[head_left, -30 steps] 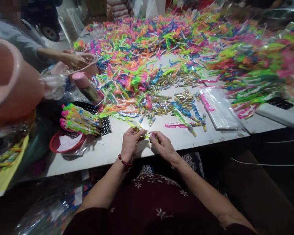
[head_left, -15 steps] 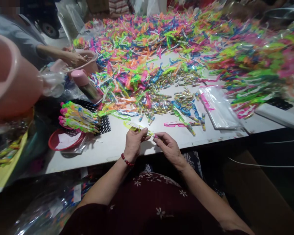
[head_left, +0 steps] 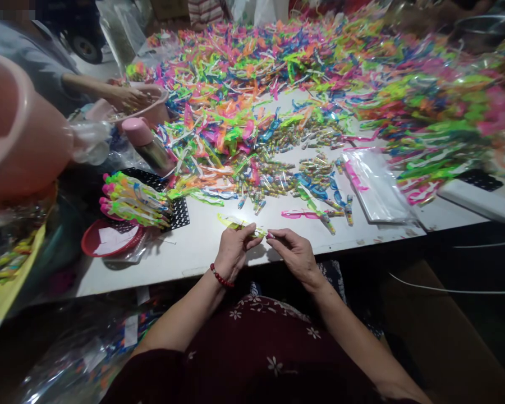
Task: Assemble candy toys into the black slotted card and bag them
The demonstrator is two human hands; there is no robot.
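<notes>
My left hand [head_left: 235, 246] pinches a thin yellow plastic piece [head_left: 224, 219] with a white strip, its far end sticking out past the fingers to the left. Close beside it, my right hand [head_left: 295, 253] has thumb and forefinger closed at the piece's near end, on a small part that the fingertips mostly cover. Just beyond the hands lie a pink plastic piece [head_left: 297, 214] and a green one [head_left: 313, 203] with a patterned tube on its end. Small patterned tubes [head_left: 273, 178] lie in a loose heap further back.
Bright plastic pieces [head_left: 244, 73] cover the far table. A bundle of finished-looking pieces [head_left: 137, 199], a red basket [head_left: 90, 238] and a pink-lidded flask [head_left: 145, 140] stand left. Clear bags [head_left: 376, 185] lie right. A co-worker's hand [head_left: 130, 98] reaches into a pink tub [head_left: 162, 104].
Both my hands have shifted very slightly right and down in the picture, still holding the yellow piece between them. The co-worker's hand at the tub has moved a little.
</notes>
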